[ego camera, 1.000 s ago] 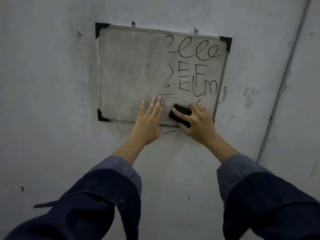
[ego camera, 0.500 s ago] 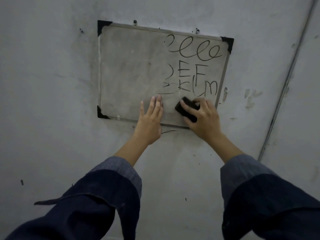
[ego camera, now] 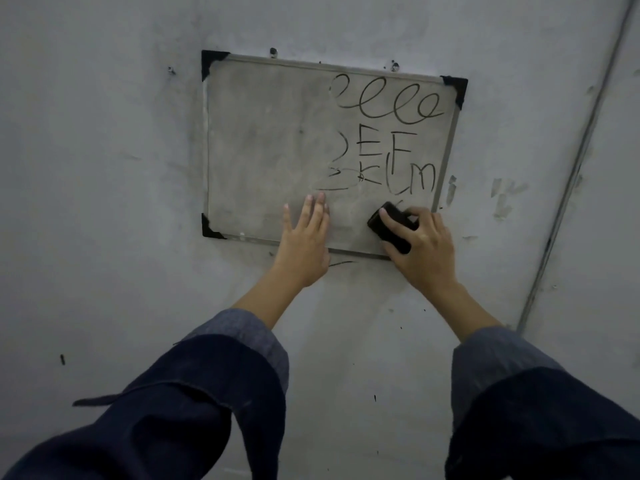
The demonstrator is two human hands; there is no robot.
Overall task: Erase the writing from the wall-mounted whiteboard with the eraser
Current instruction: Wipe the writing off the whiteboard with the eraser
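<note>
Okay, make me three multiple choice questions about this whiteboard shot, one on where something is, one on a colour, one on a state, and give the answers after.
1. Where on the whiteboard is the eraser?
A. top left corner
B. near the lower right corner
C. centre

2. What colour are the board's corner caps?
A. black
B. red
C. white

3. How is the left hand?
A. clenched in a fist
B. holding a marker
C. flat on the board, fingers straight

Answers: 1 B, the right hand grips it just below the remaining writing. 2 A, the three visible caps are black. 3 C, its fingers lie straight across the bottom edge.
</note>
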